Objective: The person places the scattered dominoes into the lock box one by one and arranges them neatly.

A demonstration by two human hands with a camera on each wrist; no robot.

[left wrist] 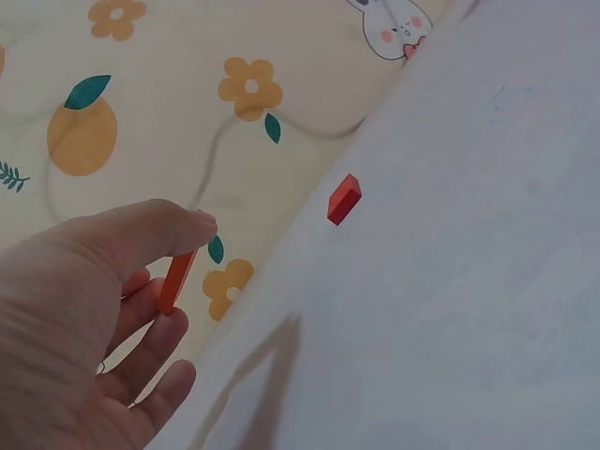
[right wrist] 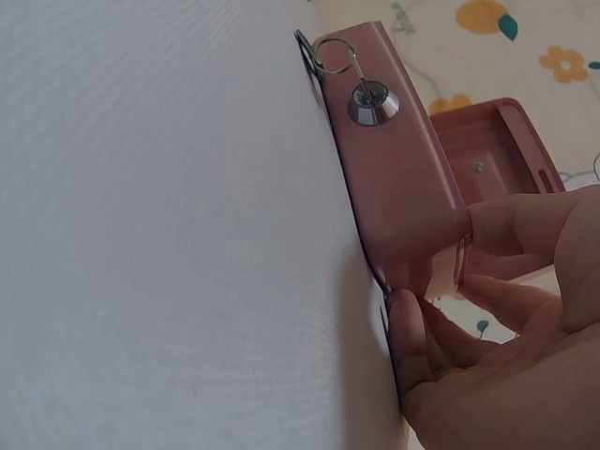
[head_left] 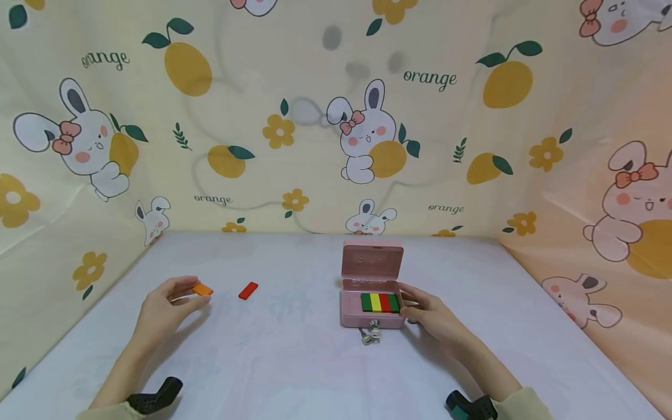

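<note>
My left hand (head_left: 167, 306) pinches a small flat orange block (head_left: 202, 289) between thumb and fingers, raised above the white table. In the left wrist view, the same block shows edge-on between the fingertips. A red block (head_left: 248, 290) lies on the table to the right of this hand. Further right stands a pink metal cash box (head_left: 349, 318), its lid (head_left: 373, 260) up. Inside are green, yellow and red blocks (head_left: 375, 303) side by side. My right hand (head_left: 427, 314) holds the box at its right side, thumb and fingers around the front corner.
Keys (head_left: 366, 336) hang from the lock (head_left: 374, 324) on the box's front. The white tabletop (head_left: 283, 361) runs back to a cloth backdrop (head_left: 310, 70) printed with rabbits and oranges, which also borders both sides.
</note>
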